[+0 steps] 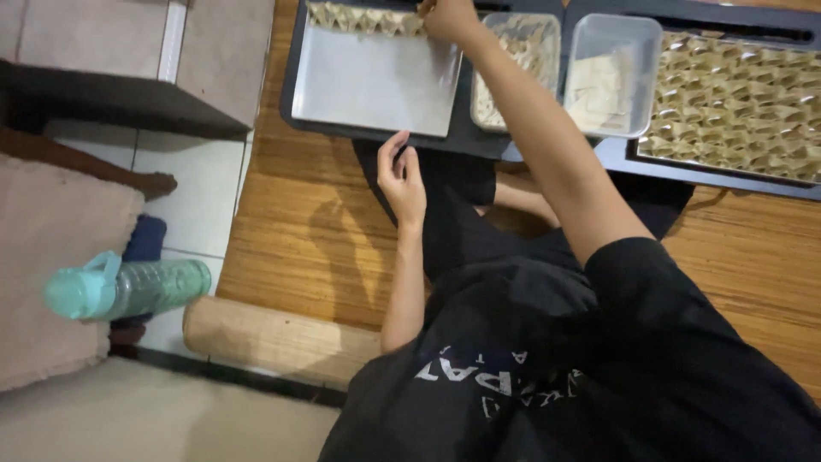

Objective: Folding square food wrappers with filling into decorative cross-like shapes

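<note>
Pale folded dough pieces (363, 17) lined along the top edge of a metal tray (376, 85) at upper centre; right hand (446, 17) reaching over them, fingers pinched together at the row, grip itself hard to tell; left hand (402, 180) just below the tray, fingers loosely curled, holding nothing; clear tubs (611, 73) just right; full tray (735, 103) at upper right; green bottle (128, 289) far left.

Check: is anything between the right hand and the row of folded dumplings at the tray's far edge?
Nothing visible. The right hand is already at the row of folded dumplings on the tray. The left hand sits off the tray's near edge.
</note>
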